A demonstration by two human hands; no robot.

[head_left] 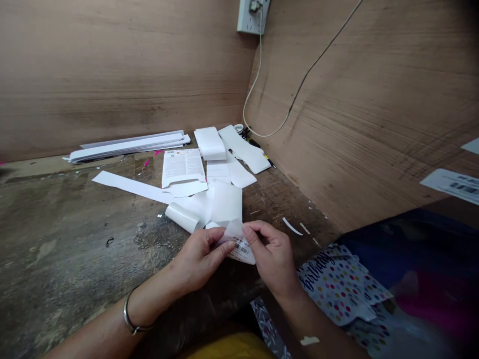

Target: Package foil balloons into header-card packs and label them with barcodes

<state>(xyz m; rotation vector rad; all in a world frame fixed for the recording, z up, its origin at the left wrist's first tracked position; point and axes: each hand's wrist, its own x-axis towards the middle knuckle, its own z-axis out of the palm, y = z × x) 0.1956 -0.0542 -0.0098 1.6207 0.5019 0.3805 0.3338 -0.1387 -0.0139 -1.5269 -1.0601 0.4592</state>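
Note:
At the table's front edge, my left hand pinches a white strip of barcode labels between thumb and fingers. My right hand grips the right side of the same strip, its thumb and forefinger closed on it. Black print and a barcode show between the two hands. Just beyond my fingers the white backing paper runs back over the table, with a curled roll at its left. Behind it lies a flat white printed packet with small text.
A stack of long white strips lies along the back wall. Folded label paper sits near the corner. A cable hangs from a wall socket. Labels stick to the right wall above dotted birthday bags.

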